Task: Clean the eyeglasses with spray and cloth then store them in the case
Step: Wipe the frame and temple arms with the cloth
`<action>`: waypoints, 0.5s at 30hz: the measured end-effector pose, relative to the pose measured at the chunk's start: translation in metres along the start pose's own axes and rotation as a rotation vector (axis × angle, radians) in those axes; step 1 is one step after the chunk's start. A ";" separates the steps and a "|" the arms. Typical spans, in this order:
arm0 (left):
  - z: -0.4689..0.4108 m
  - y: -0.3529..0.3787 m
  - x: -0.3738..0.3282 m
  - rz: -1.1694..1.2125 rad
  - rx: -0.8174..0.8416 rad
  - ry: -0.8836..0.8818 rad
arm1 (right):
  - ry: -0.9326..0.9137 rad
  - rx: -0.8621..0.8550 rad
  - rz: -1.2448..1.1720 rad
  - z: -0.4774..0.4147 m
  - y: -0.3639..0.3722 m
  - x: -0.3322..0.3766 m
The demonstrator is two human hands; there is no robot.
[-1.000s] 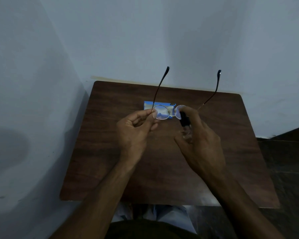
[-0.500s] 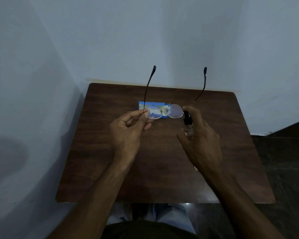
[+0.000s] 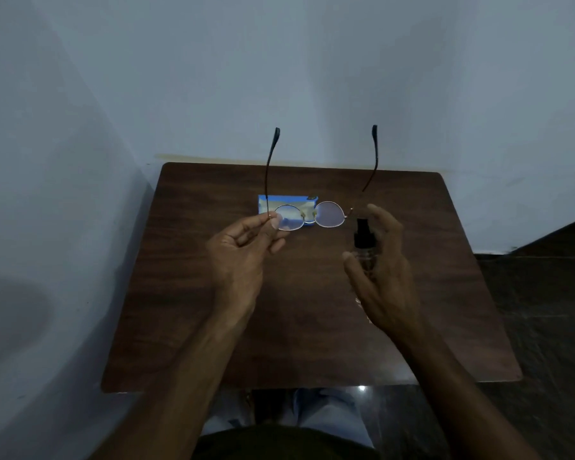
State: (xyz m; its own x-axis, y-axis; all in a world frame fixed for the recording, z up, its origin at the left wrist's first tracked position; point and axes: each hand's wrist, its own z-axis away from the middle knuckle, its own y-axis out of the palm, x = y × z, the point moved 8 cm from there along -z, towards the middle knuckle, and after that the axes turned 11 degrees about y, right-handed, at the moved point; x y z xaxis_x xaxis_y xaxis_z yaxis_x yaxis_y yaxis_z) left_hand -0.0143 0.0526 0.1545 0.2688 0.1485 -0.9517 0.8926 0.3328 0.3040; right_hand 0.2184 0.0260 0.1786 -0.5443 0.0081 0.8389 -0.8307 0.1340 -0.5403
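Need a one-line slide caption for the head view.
Left hand holds round wire-rimmed eyeglasses while right hand grips small black-capped spray bottle.

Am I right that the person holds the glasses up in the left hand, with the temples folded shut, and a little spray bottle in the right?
Not quite: the head view shows the eyeglasses with both temples swung open, pointing away toward the wall. The rest stands: the left hand pinches the frame at one lens, and the right hand holds the small spray bottle.

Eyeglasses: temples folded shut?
No. The eyeglasses have both temples open, pointing away from the person, with the left hand pinching one lens rim.
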 end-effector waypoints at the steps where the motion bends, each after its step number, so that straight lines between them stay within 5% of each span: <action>1: 0.000 -0.001 0.001 0.002 -0.004 -0.001 | 0.001 -0.002 -0.039 0.000 -0.003 -0.011; 15: 0.013 -0.013 0.014 -0.049 0.020 0.000 | 0.377 -0.232 0.008 -0.040 -0.008 -0.208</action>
State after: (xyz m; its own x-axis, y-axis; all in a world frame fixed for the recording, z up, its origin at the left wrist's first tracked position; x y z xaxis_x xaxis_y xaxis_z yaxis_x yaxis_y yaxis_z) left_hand -0.0174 0.0386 0.1364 0.2246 0.1330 -0.9653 0.9116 0.3213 0.2564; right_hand 0.3427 0.0629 0.0113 -0.4344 0.3651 0.8234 -0.7551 0.3506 -0.5539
